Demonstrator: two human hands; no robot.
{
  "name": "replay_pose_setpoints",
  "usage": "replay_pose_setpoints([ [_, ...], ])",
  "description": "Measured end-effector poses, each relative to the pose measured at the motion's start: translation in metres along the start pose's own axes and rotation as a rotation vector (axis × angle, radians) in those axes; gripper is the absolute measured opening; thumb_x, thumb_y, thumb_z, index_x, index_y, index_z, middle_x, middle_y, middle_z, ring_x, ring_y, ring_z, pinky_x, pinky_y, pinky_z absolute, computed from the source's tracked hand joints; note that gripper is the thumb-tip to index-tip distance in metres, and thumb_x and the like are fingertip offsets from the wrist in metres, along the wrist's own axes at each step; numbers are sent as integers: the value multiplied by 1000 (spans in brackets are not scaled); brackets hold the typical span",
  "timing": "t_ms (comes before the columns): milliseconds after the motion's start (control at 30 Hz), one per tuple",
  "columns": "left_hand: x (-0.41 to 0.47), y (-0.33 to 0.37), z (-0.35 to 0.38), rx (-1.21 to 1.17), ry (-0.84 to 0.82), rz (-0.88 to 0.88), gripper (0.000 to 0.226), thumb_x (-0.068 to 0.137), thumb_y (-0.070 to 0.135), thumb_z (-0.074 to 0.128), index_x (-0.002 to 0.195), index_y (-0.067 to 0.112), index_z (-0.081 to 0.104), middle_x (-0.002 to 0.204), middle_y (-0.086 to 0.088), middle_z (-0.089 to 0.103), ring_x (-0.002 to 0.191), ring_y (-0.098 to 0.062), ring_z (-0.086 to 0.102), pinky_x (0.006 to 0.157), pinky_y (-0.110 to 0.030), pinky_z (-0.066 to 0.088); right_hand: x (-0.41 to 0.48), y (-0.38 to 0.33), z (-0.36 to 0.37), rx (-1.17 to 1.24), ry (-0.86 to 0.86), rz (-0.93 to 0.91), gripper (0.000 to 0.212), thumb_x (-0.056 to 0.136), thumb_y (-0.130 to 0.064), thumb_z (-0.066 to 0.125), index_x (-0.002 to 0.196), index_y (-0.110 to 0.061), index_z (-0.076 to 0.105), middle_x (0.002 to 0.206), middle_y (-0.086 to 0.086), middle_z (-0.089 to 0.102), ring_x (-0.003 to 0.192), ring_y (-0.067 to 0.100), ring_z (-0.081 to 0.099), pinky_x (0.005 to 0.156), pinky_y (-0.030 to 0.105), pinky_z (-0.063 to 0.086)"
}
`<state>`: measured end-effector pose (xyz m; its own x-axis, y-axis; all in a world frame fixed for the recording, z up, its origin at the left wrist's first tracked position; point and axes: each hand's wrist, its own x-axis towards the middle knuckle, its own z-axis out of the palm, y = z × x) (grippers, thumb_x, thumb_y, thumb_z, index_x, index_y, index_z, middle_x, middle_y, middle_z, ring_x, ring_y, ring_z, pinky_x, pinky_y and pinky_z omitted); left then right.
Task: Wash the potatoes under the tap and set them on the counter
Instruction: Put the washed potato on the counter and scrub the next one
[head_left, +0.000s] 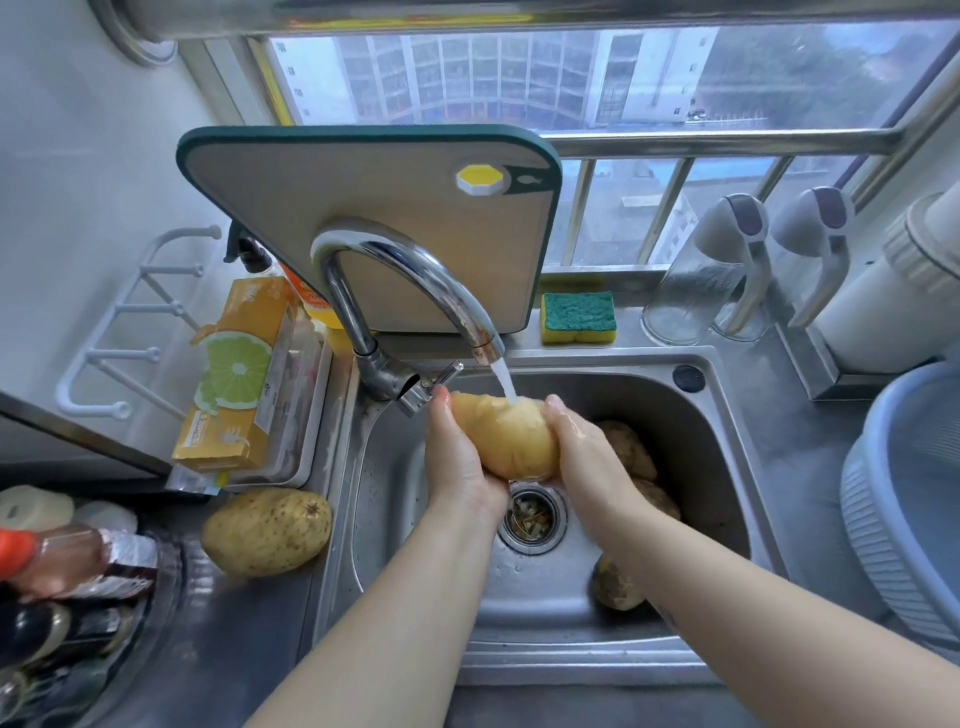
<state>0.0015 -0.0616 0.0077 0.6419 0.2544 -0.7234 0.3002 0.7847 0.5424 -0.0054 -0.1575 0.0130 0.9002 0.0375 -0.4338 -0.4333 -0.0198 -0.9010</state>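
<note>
Head view: a pale, wet potato is held over the sink, gripped from both sides. The left hand cups its left side and underside with its fingers curled behind it. The right hand wraps round its right end, thumb on top.

A water stream lands on the top of the potato, between the two hands. It falls from the tap, which arches up and back from the grip, its lever just beyond the left fingertips. Directly under the grip is the drain, with scraps in its strainer.

Below and right of the right hand, three browner potatoes lie on the sink floor. The back potato and the middle potato are partly hidden by the right wrist. The front potato lies nearer the person, beside the forearm.

Left of the grip, outside the sink, a large spotted potato rests on the counter. Beyond it stands an orange box showing a lime slice. Behind the tap a cutting board leans against the window, with a sponge just to its right. Far right of the grip sits a blue basin.
</note>
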Motion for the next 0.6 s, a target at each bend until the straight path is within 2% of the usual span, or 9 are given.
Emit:
replay_pose_setpoints([
  [67, 0, -4, 4, 37, -17, -4, 44, 90, 57, 47, 93, 15, 62, 82, -7, 66, 72, -24, 64, 71, -41, 55, -6, -6, -10, 161, -91, 336, 23, 96, -46, 49, 97, -26, 62, 100, 4, 65, 84, 20, 64, 71, 34, 56],
  [100, -1, -5, 6, 65, -42, -3, 50, 90, 59, 44, 94, 14, 65, 78, -6, 68, 70, -23, 65, 73, -41, 55, -7, -8, -16, 206, -171, 446, 31, 91, -52, 54, 104, -25, 63, 99, 7, 67, 81, 22, 67, 62, 32, 57],
  [200, -4, -10, 8, 176, -144, 42, 62, 97, 55, 32, 70, 16, 73, 67, -1, 72, 62, -17, 67, 63, -32, 52, -5, -9, -29, 263, -248, 547, 53, 79, -55, 67, 113, -14, 65, 100, 14, 70, 82, 28, 69, 48, 24, 53],
  [267, -2, -8, 10, 195, -203, 66, 51, 100, 45, 32, 75, 17, 67, 71, 1, 73, 71, -18, 64, 67, -31, 51, -1, -6, -31, 170, -160, 435, 43, 83, -49, 66, 104, -12, 66, 96, 15, 69, 81, 26, 67, 52, 26, 52],
  [367, 2, 2, 8, 196, -209, 19, 27, 98, 32, 43, 90, 12, 60, 76, -3, 71, 77, -21, 62, 70, -34, 52, 7, 1, -34, -188, -43, -22, 21, 81, -33, 74, 97, -20, 67, 96, 7, 69, 77, 14, 66, 63, 25, 54],
  [400, 3, 5, 3, 228, -197, -15, 24, 97, 32, 47, 98, 12, 60, 84, -7, 70, 80, -23, 62, 67, -34, 54, 10, 2, -37, -359, -31, -187, 27, 76, -31, 79, 99, -23, 67, 100, 2, 68, 83, 11, 65, 72, 23, 55],
  [467, -1, 9, -7, 294, -202, -84, 34, 94, 37, 52, 115, 11, 57, 105, -15, 65, 89, -26, 63, 61, -35, 56, 13, 1, -38, -586, -50, -415, 50, 66, -32, 86, 111, -24, 66, 108, -6, 61, 95, 2, 58, 85, 9, 45],
  [533, -3, 12, -17, 275, -221, -121, 46, 92, 41, 54, 125, 9, 52, 120, -21, 60, 98, -29, 62, 61, -37, 58, 14, -2, -31, -612, -98, -488, 68, 61, -33, 90, 122, -26, 60, 113, -9, 54, 99, -2, 52, 88, 2, 38],
  [600, -3, 18, -26, 211, -211, -99, 49, 93, 39, 54, 129, 7, 49, 125, -23, 57, 99, -29, 61, 59, -35, 58, 15, 0, -21, -598, -118, -502, 80, 58, -32, 91, 129, -28, 53, 117, -9, 51, 104, -2, 49, 89, 0, 34],
])
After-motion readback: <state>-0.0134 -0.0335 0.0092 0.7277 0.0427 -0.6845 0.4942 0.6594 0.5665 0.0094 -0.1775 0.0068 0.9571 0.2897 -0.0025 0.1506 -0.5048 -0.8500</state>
